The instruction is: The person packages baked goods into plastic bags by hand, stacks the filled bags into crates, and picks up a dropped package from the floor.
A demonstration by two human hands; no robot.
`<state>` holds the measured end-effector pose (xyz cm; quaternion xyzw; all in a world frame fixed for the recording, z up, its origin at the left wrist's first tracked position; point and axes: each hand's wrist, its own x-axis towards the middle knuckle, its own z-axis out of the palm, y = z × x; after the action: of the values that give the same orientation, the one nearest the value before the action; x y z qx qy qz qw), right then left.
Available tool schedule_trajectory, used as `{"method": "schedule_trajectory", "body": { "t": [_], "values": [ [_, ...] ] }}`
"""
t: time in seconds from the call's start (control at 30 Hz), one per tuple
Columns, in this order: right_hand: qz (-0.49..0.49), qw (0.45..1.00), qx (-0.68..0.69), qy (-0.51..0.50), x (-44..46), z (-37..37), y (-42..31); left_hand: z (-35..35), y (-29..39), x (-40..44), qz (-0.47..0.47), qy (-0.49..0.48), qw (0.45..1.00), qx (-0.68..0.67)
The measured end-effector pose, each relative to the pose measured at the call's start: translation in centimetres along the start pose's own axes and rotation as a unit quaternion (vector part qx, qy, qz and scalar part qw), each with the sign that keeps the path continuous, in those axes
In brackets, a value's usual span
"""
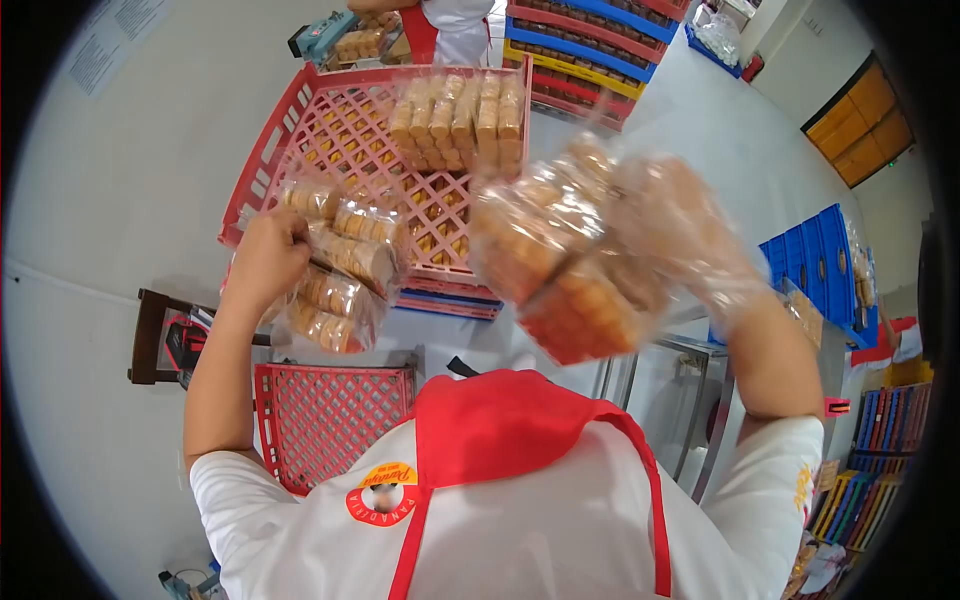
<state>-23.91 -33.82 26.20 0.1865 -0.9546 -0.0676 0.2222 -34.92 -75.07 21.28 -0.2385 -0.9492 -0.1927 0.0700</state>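
My left hand (pixel 272 255) is closed on the tops of clear bags of round biscuits (pixel 345 260), which hang over the near left side of a pink lattice crate (pixel 355 120). My right hand (pixel 680 220), in a clear plastic glove and blurred by motion, grips other clear bags of baked goods (pixel 570 250) right of the crate. Its fingers are partly hidden by plastic. Packed biscuit bags (pixel 458 120) stand at the crate's far right corner.
Stacked coloured crates (pixel 580 60) stand beyond the pink one. An empty red crate (pixel 335 425) lies low at the left, near a brown chair (pixel 150 338). Blue crates (pixel 820 270) are at the right. A co-worker (pixel 455 30) stands at the back.
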Motion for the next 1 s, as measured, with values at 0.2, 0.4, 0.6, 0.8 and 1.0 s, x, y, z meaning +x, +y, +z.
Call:
{"method": "schedule_trajectory", "body": {
  "t": [0.2,0.4,0.6,0.8,1.0],
  "values": [
    [0.075,0.971,0.218,-0.060,11.8,5.8,-2.2,0.3,-2.8,6.0,-0.078,0.020,0.997,0.003],
    [0.174,0.940,0.284,-0.068,18.8,13.2,-2.5,2.0,-6.1,10.8,-0.130,0.011,0.991,-0.009],
    [0.205,0.942,0.252,-0.080,23.9,20.8,-4.2,7.1,-11.2,15.1,-0.102,-0.011,0.995,-0.017],
    [0.167,0.958,0.216,-0.082,26.0,23.1,-5.0,10.7,-13.6,19.0,-0.076,-0.042,0.996,-0.023],
    [0.364,0.837,0.378,-0.157,25.8,23.0,-5.9,13.3,-14.0,21.6,-0.007,-0.074,0.995,-0.063]
  ]
}}
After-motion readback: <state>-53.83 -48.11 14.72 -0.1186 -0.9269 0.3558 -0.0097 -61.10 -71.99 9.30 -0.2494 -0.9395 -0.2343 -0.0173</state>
